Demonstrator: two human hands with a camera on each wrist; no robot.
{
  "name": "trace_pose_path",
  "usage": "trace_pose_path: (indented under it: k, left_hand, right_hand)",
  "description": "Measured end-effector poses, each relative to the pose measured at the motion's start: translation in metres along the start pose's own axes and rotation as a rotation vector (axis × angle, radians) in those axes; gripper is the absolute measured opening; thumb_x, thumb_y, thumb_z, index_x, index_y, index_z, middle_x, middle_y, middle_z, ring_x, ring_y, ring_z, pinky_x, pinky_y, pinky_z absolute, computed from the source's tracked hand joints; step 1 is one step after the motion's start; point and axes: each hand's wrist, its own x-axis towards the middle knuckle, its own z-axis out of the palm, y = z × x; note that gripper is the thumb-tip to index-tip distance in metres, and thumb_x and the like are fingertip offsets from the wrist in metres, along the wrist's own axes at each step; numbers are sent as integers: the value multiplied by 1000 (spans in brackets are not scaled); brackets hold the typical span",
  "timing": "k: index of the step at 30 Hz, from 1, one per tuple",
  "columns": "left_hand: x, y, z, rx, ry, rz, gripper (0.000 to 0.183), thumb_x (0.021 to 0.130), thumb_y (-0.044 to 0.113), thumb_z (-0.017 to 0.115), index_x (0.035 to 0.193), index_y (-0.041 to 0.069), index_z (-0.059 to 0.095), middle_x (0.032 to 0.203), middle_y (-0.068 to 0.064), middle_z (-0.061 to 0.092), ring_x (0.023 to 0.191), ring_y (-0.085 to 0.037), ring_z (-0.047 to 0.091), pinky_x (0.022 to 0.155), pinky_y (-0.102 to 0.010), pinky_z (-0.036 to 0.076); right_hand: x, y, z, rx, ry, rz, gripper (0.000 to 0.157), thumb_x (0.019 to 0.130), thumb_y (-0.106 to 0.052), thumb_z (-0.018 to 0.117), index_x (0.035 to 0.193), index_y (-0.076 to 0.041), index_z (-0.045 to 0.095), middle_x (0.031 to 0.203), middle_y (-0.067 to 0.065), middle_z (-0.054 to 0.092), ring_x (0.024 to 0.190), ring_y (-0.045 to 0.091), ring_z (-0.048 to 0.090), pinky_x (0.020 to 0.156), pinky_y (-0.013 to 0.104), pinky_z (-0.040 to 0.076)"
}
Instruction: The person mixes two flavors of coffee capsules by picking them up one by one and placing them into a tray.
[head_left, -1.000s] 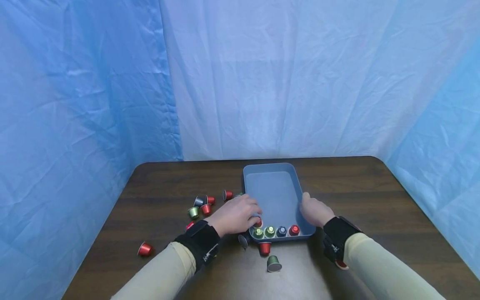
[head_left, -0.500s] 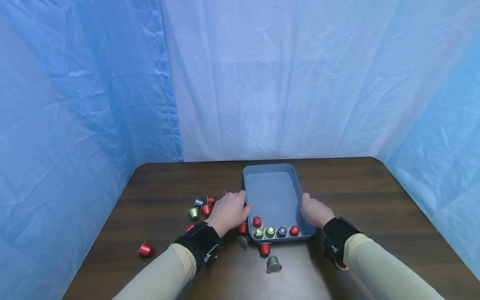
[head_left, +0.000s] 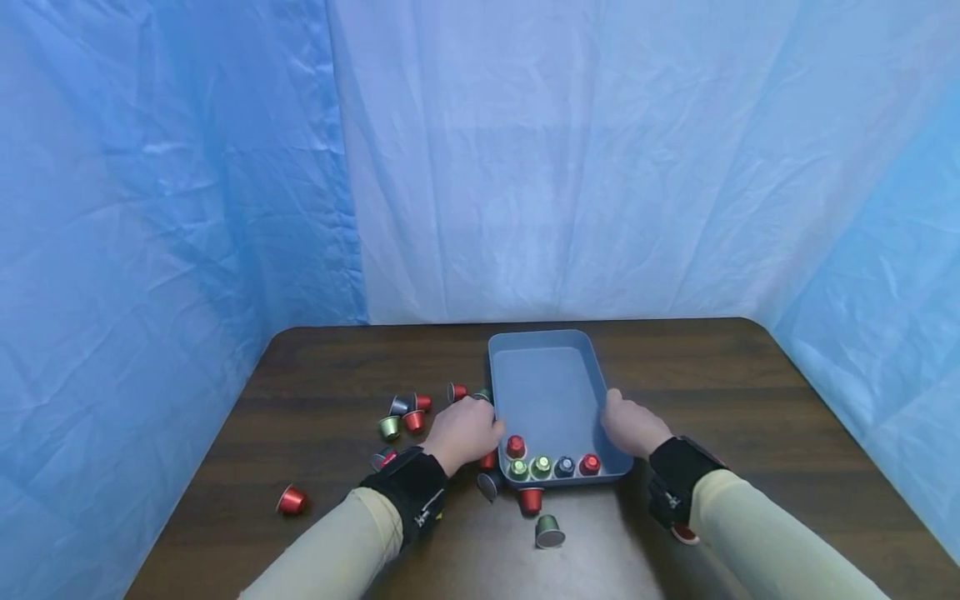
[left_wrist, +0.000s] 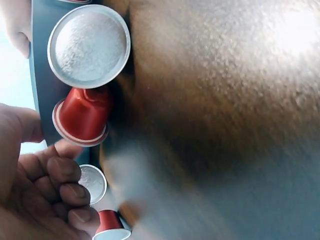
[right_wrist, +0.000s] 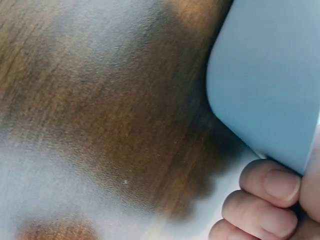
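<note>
A shallow blue-grey tray (head_left: 551, 379) lies on the table, with coffee capsules inside along its near edge: a red one (head_left: 516, 447) behind a row of green, dark blue and red ones. My right hand (head_left: 633, 425) grips the tray's right side; its curled fingertips (right_wrist: 280, 185) show against the wall. Just outside the left wall is my left hand (head_left: 467, 433), its fingers bent loosely. In the left wrist view, its thumb and index finger are near a red capsule (left_wrist: 85, 117), with no clear hold on it. A capsule with a silver lid (left_wrist: 90, 47) lies beside that one.
Several capsules lie left of the tray, among them a light green one (head_left: 388, 427). A lone red capsule (head_left: 292, 500) sits farther left. Before the tray are a red capsule (head_left: 531, 501) and a green one (head_left: 550, 532). Another capsule (head_left: 684, 534) shows under the right wrist.
My left hand has let go of a red capsule in the tray and moved left over the wall, then slightly back toward me. The right hand has stayed at the tray.
</note>
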Motion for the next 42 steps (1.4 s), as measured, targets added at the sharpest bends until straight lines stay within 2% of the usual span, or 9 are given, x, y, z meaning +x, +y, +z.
trace_pose_path:
  k: [4,9,11,14,21,27,29,38,42]
  left_hand:
    - [3,4,4,-26,-18,6,37,101,30,61,67,15,61,62,-2,55,56,-16,57,53,-31,44]
    - [5,11,10,17,35,-5,35,98,25,63,65,16,61,61,-2,53,55,-17,55,52,-30,42]
    - [5,13,13,45,61,-2,35,97,24,63,63,16,60,60,-1,52,54,-17,53,52,-30,42]
    - [4,15,16,64,87,-8,35,97,24,63,62,16,60,58,-1,52,54,-17,52,52,-30,42]
    - [2,17,18,101,101,-42,32,96,24,63,66,15,63,59,0,53,54,-18,52,52,-31,42]
    - [2,19,18,99,103,-39,30,96,23,62,68,15,65,59,0,53,55,-18,53,52,-31,42]
    - [3,19,18,93,95,-41,30,96,23,62,68,15,66,59,0,54,56,-18,53,53,-31,42]
    - [4,19,18,71,82,-47,32,97,24,62,65,17,63,60,0,54,56,-18,53,54,-32,42]
    - [4,19,19,75,87,-36,32,97,24,62,65,17,64,59,0,54,56,-18,53,54,-31,42]
  right_hand:
    - [4,3,-3,-93,22,-104,40,110,-26,42,129,9,41,111,25,62,102,38,65,86,54,54]
    - [6,7,-9,-115,29,-158,51,108,-34,49,128,12,45,103,23,62,92,32,64,75,46,54]
    - [6,9,-12,-131,46,-172,58,107,-40,49,130,13,46,105,23,63,92,32,64,75,45,54]
    - [4,11,-19,-141,74,-197,61,106,-46,50,128,11,51,100,19,65,88,30,65,73,45,55]
    - [-14,9,-44,-155,116,-263,55,103,-49,56,122,3,55,93,10,67,79,22,64,68,40,54]
    - [-40,19,-64,-202,135,-329,46,101,-41,62,122,0,59,93,7,71,76,19,65,67,42,57]
    - [-48,26,-69,-218,122,-331,48,100,-42,63,122,0,60,93,6,72,77,18,66,69,44,58]
    - [-77,55,-80,-318,-20,-243,64,95,-59,63,124,-2,60,88,2,70,73,17,66,64,44,54]
    - [-87,71,-78,-340,-80,-197,69,93,-61,63,128,-1,58,94,8,72,78,24,69,67,49,54]
